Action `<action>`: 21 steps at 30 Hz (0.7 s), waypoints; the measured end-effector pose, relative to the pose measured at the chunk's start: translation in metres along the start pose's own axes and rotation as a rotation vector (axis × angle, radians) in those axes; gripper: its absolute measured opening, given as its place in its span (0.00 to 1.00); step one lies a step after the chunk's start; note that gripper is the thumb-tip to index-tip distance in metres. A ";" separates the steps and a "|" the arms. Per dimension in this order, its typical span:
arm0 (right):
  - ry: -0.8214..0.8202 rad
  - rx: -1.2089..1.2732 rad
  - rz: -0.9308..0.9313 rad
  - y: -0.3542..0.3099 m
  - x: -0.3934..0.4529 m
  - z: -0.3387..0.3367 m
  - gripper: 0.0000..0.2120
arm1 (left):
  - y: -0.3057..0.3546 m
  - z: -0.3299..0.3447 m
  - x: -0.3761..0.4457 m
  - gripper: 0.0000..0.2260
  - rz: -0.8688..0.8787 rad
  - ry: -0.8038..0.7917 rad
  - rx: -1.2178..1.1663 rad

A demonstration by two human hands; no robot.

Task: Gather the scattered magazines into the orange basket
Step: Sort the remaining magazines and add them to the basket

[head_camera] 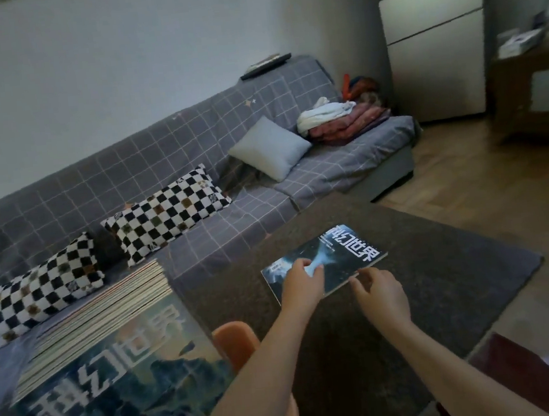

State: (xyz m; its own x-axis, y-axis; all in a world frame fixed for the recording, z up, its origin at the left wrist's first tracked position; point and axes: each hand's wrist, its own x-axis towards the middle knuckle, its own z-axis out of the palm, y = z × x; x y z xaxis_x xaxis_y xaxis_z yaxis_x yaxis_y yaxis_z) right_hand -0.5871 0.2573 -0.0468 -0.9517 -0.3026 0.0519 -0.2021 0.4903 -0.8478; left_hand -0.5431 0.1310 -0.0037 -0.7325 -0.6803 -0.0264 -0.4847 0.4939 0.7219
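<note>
Magazine [325, 261] flat on dark rug [440, 275], blue cover, white characters, left hand [302, 284] fingers resting on it, right hand [380, 293] loosely open at edge

Large white Chinese characters, 科幻世界, run across the cover of the blue-grey glossy magazine [325, 263] lying at the centre right of the frame; seen from here they stand upside down, toward the cover's far edge. The same four characters, again inverted and much bigger, stand in white on the top cover of the thick stack of magazines [114, 364] at the lower left. Smaller print lines on the single magazine's cover are too blurred to read.
</note>
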 end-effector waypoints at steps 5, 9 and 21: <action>0.035 -0.214 0.032 0.012 0.038 0.027 0.25 | -0.017 0.024 0.067 0.24 -0.085 -0.098 0.258; 0.041 -0.417 -0.004 0.022 0.047 0.044 0.31 | -0.035 0.039 0.112 0.27 -0.095 -0.190 0.479; 0.025 -0.449 -0.003 0.027 0.053 0.048 0.35 | -0.047 0.039 0.167 0.41 -0.038 -0.174 0.636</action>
State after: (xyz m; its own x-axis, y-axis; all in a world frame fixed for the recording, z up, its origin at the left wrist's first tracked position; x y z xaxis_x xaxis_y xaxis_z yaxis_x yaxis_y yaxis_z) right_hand -0.6318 0.2152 -0.0919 -0.9552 -0.2871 0.0715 -0.2797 0.7973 -0.5349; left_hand -0.6612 0.0156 -0.0693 -0.7504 -0.6320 -0.1938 -0.6602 0.7315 0.1705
